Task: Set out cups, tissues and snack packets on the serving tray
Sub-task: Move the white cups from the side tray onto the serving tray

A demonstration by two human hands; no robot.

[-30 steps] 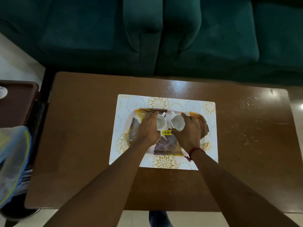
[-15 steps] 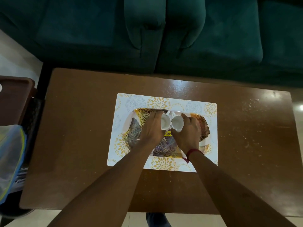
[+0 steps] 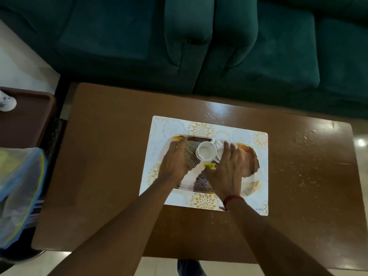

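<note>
Just right of the frame's centre, a serving tray [image 3: 250,156] with a fan pattern in gold and dark tones is lying on a white placemat [image 3: 201,128] printed with gold flowers, and the placemat is sitting on a glossy brown table [image 3: 111,156]. A white cup [image 3: 206,151] is standing upright near the tray's upper edge, its open mouth facing the camera. A second white cup [image 3: 218,146] is showing just to the right of it, touching or nearly touching, and is mostly hidden by the fingers of the right hand, so its pose cannot be told. A small yellow price sticker [image 3: 209,166] is sitting on the tray just below the cups. The left hand [image 3: 174,162] is hovering over the left part of the tray with fingers extended and loosely together, holding nothing, its fingertips just left of the upright cup. The right hand [image 3: 227,172] is lying over the tray's middle with fingers spread and reaching toward the second cup; whether they are gripping it cannot be told. A red thread band [image 3: 232,200] is circling the right wrist. A dark green sofa [image 3: 258,46] is filling the top of the frame. At the left edge, a clear plastic bag with blue and yellow trim [image 3: 18,188] is resting below a dark brown side surface [image 3: 25,118] carrying a small white object [image 3: 7,102].
</note>
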